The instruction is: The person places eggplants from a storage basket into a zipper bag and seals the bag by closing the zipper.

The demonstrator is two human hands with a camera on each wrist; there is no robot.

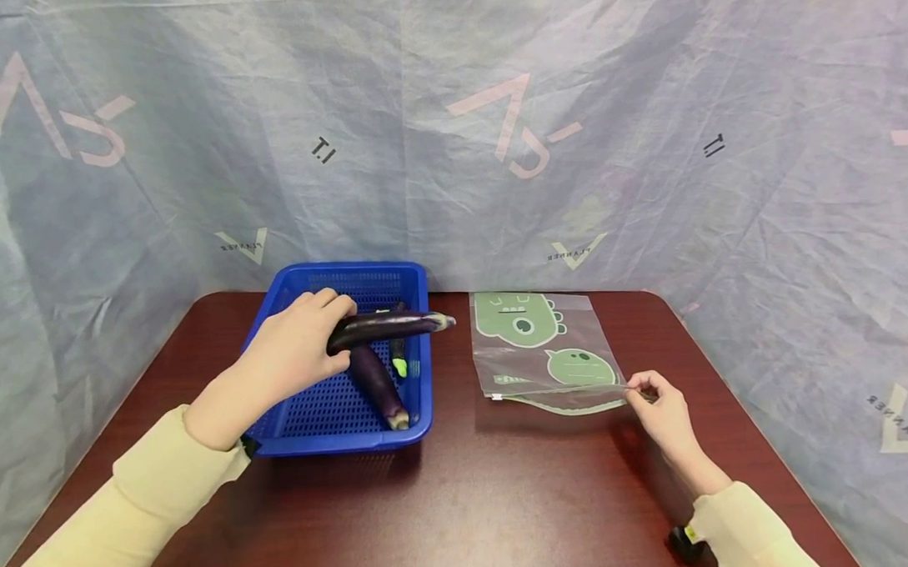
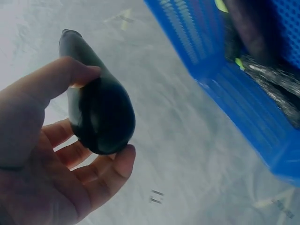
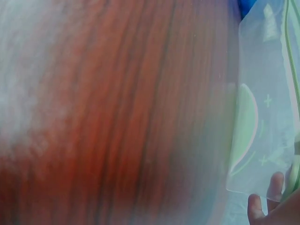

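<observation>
One eggplant (image 1: 388,326) is clamped in the left grip (image 1: 291,343) above one blue basket (image 1: 339,443) near the far left corner of the worktop (image 1: 469,500); a second eggplant (image 1: 375,382) and one slim green-tipped item (image 1: 398,352) lie inside. The right grip (image 1: 665,414) pinches one zip bag (image 1: 513,363) toward the far right corner. Only the left wrist view clearly shows crinkled shiny wrapping (image 2: 272,84) in the basket; a grey printed sheet (image 1: 391,202) hangs behind the worktop's far edge

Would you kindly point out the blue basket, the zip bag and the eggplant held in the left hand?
Blue basket (image 1: 332,443): head view, near rim.
Zip bag (image 1: 528,363): head view, clear panel.
Held eggplant (image 2: 104,111): left wrist view, broad rounded end.
</observation>
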